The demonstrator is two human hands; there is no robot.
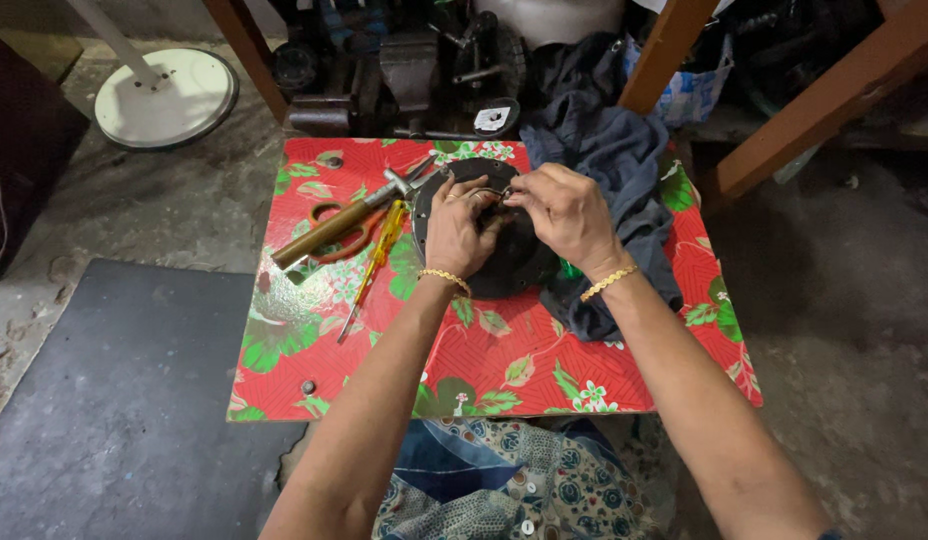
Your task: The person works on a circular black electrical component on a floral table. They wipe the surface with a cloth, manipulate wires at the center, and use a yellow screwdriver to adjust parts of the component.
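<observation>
Both hands are at work over the middle of a dark round disc-shaped part that lies flat on a low table covered in a red floral cloth. The left hand rests on the left half of the disc with its fingers curled inward, thumb and forefinger closed toward a small piece at the disc's centre; the right hand comes in from the other side, fingertips drawn together in a pinch on the same spot. What is pinched appears to be a thin wire or clip, but it is too small and too covered by the fingers to identify with confidence. Each wrist carries a gold-coloured bracelet. Judged from the present layout, the work is at a mid stage: the disc is out on the table and being handled by bare fingers only, and no tool is in either hand. Just to the left of the disc lie a hammer with a wooden handle, a pair of red-handled scissors beneath it, and a screwdriver with a yellow handle, all set down and untouched. A crumpled dark grey cloth lies against the disc's right edge and runs up toward the far side of the table. Whether the small piece is being fitted or removed cannot be determined. Beyond the table stand dark machine parts, and a white round base rests on the concrete floor to the far left.
</observation>
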